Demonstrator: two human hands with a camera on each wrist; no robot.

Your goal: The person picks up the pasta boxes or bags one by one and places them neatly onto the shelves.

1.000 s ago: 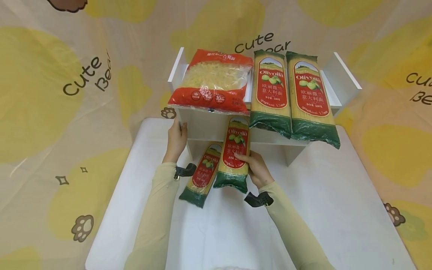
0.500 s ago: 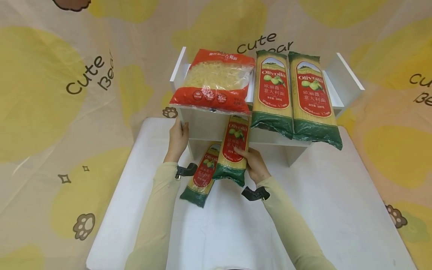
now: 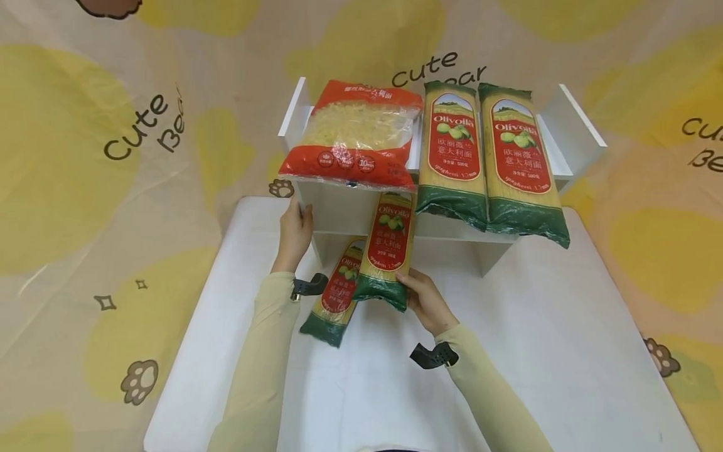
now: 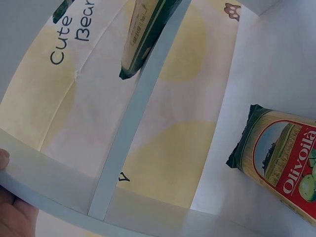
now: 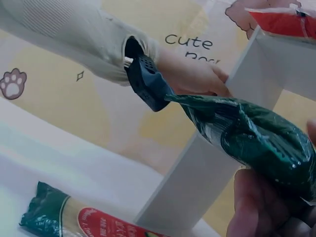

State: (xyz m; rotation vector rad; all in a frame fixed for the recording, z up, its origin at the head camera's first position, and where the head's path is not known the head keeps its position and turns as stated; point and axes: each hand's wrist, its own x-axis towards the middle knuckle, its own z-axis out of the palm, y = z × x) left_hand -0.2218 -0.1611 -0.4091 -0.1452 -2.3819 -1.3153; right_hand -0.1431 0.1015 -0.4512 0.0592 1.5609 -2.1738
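Observation:
My right hand [image 3: 425,300] holds a spaghetti pack [image 3: 386,245] near its lower green end, thumb on the front and the other fingers mostly hidden beneath. The pack's far part lies inside the middle level of the white shelf [image 3: 344,210], its near end sticking out. In the right wrist view the pack's green end [image 5: 252,133] hangs over my fingers [image 5: 252,202]. My left hand [image 3: 295,235] grips the shelf's left side panel. Below, a second spaghetti pack [image 3: 337,295] lies slanted on the table, its upper end under the shelf.
On the shelf's top level lie a red bag of pasta [image 3: 356,135] and two more spaghetti packs, one central [image 3: 454,144] and one on the right [image 3: 522,157], overhanging the front edge. The white table [image 3: 542,351] extends around the shelf. A patterned cloth [image 3: 113,220] hangs behind.
The held spaghetti pack has moved slightly left and further into the shelf. My right hand has slid down toward its lower end. The left hand stays on the side panel.

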